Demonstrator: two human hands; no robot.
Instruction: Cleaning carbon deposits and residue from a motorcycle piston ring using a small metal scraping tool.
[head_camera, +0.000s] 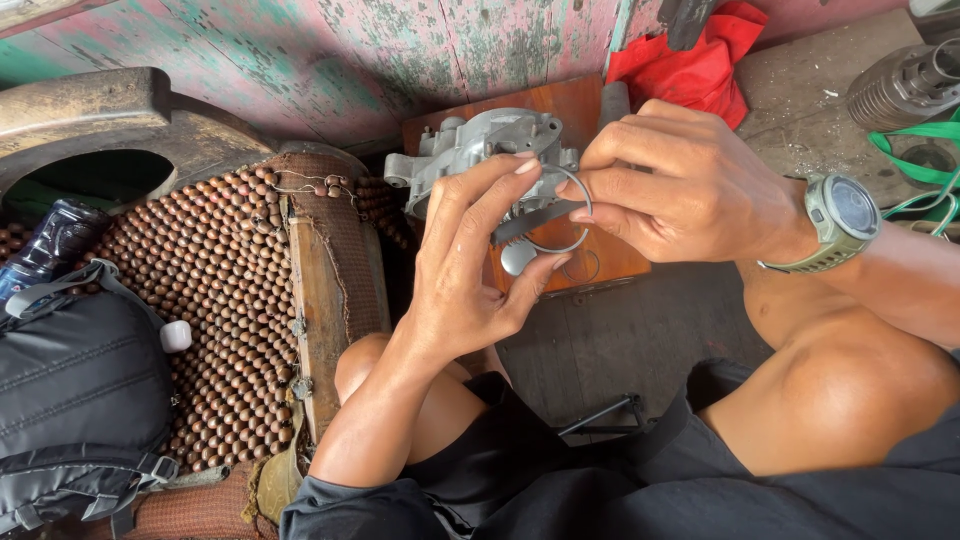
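— Where is the metal casting sitting?

— Above the wooden board, long axis lying left-right. The left hand is gripping it from below.

— And the right hand?

— Pinching a thin wire ring against the casting's right end.

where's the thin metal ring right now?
In the head view, the thin metal ring sits centre frame, pinched by the right hand against the grey metal casting that the left hand holds, above the brown wooden board.
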